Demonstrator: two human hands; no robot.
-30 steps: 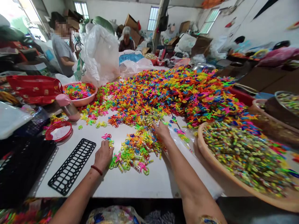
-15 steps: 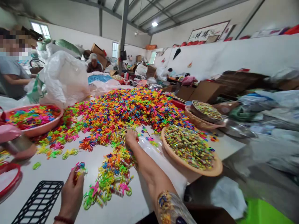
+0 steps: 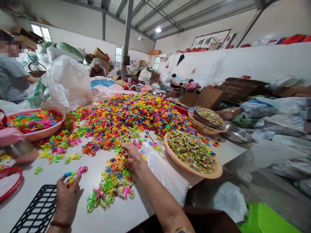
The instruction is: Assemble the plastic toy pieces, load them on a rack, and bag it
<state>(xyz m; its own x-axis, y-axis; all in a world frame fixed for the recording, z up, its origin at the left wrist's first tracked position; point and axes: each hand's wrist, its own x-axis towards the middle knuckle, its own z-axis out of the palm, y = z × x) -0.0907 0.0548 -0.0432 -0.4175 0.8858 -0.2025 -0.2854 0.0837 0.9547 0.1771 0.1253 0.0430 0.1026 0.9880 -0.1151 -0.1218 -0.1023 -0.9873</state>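
Observation:
My left hand (image 3: 66, 197), with a dark red bead bracelet on its wrist, pinches a few small plastic toy bicycles (image 3: 79, 171) in pink, yellow and blue. It is above the table beside a black plastic grid (image 3: 36, 207). My right hand (image 3: 132, 156) has its fingers curled together at the near edge of the big heap of colourful toy bicycles (image 3: 136, 113); what they hold, if anything, is too small to make out. Between my hands lies a smaller spread of toy bicycles (image 3: 109, 181) mixed with clear, striped little tubes (image 3: 121, 196).
A peach basin (image 3: 167, 152) full of small wrapped pieces stands right, beside clear plastic bags (image 3: 167, 174). Left are a pink basin (image 3: 48, 127) of toy bicycles, a pink-lidded jar (image 3: 18, 147) and a red basket (image 3: 18, 181). Co-workers sit or stand behind.
The view has swung right and up. My left hand has turned, raising its toy bicycles into clearer sight. My right hand has drawn back slightly from the heap.

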